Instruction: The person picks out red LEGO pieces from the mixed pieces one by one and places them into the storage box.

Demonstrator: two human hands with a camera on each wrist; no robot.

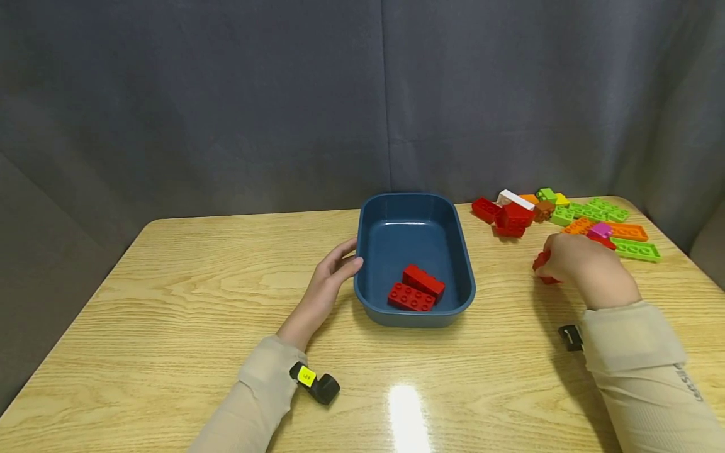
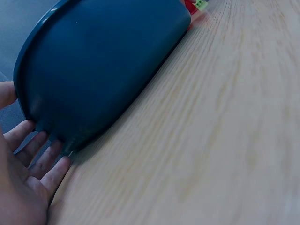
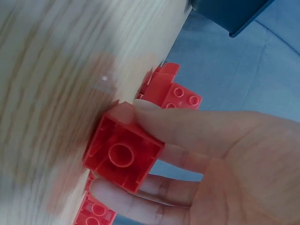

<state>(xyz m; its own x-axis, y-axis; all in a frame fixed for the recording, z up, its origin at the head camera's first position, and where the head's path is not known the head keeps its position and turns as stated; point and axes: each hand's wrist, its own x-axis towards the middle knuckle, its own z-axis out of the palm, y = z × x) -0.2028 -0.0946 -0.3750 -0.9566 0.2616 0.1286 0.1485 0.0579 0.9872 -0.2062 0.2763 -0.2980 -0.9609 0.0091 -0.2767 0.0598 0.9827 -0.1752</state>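
A blue plastic bin [image 1: 415, 319] stands mid-table with two red toy bricks, one [image 1: 410, 297] lying beside the other [image 1: 423, 281]. On the bin's left wall rests my left hand [image 1: 325, 283], fingers fairly straight; the left wrist view shows its fingertips [image 2: 55, 173] against the wall, low down. At the right, my right hand [image 1: 586, 264] pinches a red toy brick [image 1: 546, 269] between thumb and fingers, close over the table. Seen from the right wrist, that brick [image 3: 123, 152] turns its hollow underside with one round tube to the camera.
Behind the right hand lie more toy bricks: a red cluster [image 1: 512, 217], a white brick [image 1: 515, 199], flat green plates [image 1: 634, 249], orange pieces [image 1: 625, 231] and a pink brick [image 1: 600, 230]. A grey curtain [image 1: 272, 107] hangs along the table's back edge.
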